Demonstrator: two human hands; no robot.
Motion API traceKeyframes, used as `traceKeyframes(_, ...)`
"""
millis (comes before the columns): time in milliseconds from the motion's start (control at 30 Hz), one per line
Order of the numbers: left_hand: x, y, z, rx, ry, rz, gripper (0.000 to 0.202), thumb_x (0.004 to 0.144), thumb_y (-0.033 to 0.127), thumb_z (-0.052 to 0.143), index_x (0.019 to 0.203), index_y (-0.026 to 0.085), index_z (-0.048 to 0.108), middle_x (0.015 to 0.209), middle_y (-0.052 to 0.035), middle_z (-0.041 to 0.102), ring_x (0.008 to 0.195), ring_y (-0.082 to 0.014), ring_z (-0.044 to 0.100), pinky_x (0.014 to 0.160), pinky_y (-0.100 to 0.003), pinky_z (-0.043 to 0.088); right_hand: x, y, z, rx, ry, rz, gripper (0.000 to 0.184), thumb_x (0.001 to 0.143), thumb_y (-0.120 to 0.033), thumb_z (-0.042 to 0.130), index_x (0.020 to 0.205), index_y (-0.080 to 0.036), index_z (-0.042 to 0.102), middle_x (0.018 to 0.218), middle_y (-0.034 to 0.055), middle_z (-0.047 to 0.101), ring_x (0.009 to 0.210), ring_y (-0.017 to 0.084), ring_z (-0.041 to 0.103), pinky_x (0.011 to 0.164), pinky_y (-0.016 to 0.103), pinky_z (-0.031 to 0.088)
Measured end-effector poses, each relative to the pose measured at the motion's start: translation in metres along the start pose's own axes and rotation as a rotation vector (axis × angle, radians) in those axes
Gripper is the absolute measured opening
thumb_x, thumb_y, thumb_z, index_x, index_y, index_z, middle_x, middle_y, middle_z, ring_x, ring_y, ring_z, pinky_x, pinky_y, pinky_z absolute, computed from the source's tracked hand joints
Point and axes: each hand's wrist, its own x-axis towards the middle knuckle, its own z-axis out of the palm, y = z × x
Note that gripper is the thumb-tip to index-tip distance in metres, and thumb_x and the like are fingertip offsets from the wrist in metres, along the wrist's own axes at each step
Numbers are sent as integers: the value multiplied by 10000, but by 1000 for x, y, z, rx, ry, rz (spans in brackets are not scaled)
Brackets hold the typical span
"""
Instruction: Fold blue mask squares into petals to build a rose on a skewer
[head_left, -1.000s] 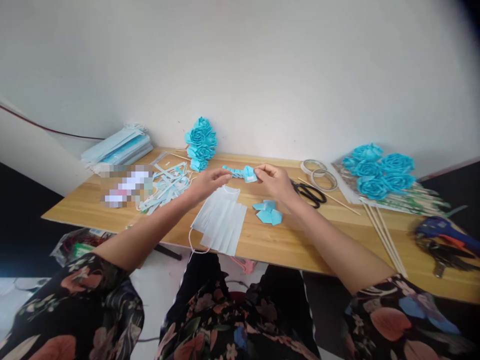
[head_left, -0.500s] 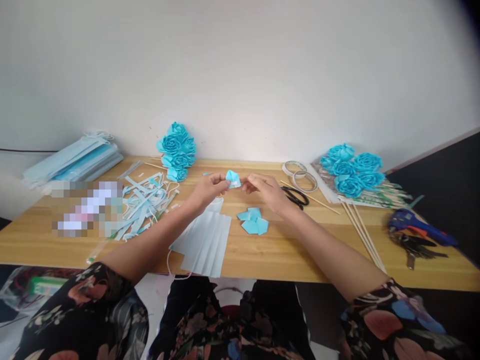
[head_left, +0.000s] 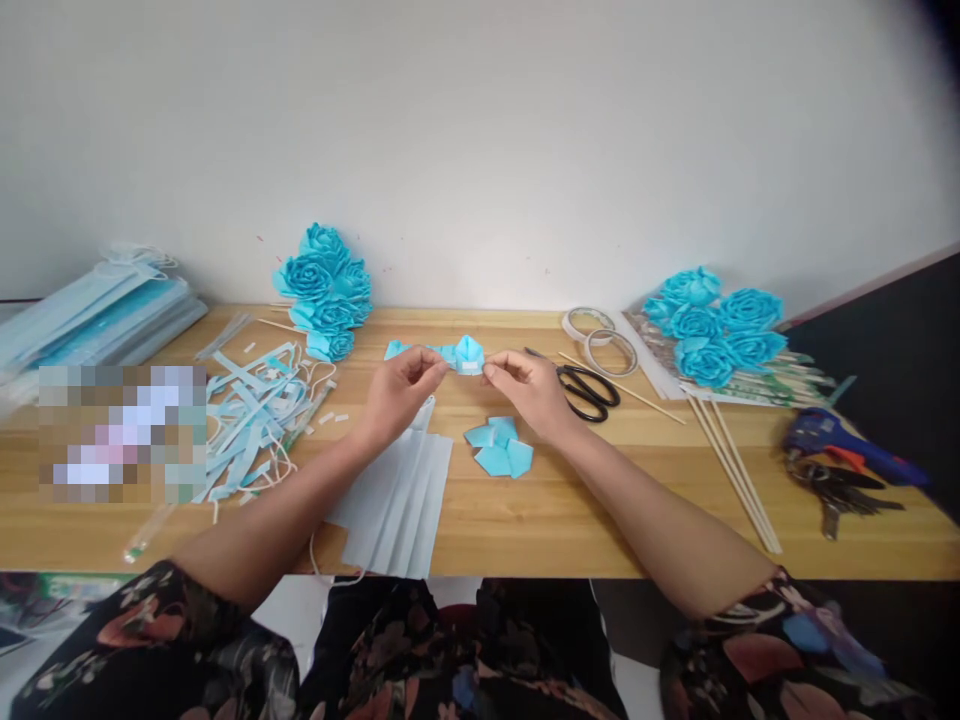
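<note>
A small light-blue folded petal [head_left: 470, 352] with a short white strip along its lower edge is held up between my hands. My left hand [head_left: 405, 390] pinches its left lower corner with thumb and forefinger. On the other side, my right hand [head_left: 525, 392] has its fingertips closed at the right corner. More blue pieces [head_left: 394, 350] lie on the table behind my left hand. Below my hands is a small cluster of overlapping blue petals [head_left: 501, 448]. A pleated face mask [head_left: 401, 500] lies flat under my left forearm.
Black-handled scissors [head_left: 591, 392] and two tape rolls [head_left: 610, 352] lie right of my right hand. Blue paper-like roses stand at left [head_left: 326, 285] and right [head_left: 705, 325]. Cut mask strips [head_left: 251, 410], wooden sticks [head_left: 731, 470], a blue glue gun [head_left: 847, 445] and stacked masks [head_left: 112, 310] surround the work area.
My right hand has moved in to the petal's right edge, and the petal now faces me with its white strip showing. The view has shifted slightly.
</note>
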Motion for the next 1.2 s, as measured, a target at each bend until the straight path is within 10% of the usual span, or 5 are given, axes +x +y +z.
traceKeyframes(167, -3, 3, 4, -122, -77, -127, 340, 770, 439, 666, 956, 167, 583, 694, 25, 542, 605, -110, 478, 559, -246, 371, -5, -4, 6, 51, -30, -4, 175, 835, -346, 605, 762, -201, 670, 735, 6, 678, 692, 147, 570, 657, 273, 426)
traceKeyframes(600, -5, 0, 9, -99, -297, -95, 286, 765, 392, 638, 651, 182, 481, 585, 50, 403, 550, -84, 316, 539, -251, 247, -8, -7, 3, 111, -166, 12, 238, 866, -426, 581, 799, -205, 638, 761, 0, 616, 742, 157, 553, 716, 289, 432)
traceKeyframes(1200, -6, -3, 12, -115, -276, -92, 281, 735, 419, 659, 694, 175, 525, 614, 42, 450, 559, -83, 369, 547, -246, 289, -8, -7, 6, 97, -201, 62, 195, 826, -392, 604, 776, -203, 607, 674, -29, 526, 649, 131, 473, 631, 276, 384)
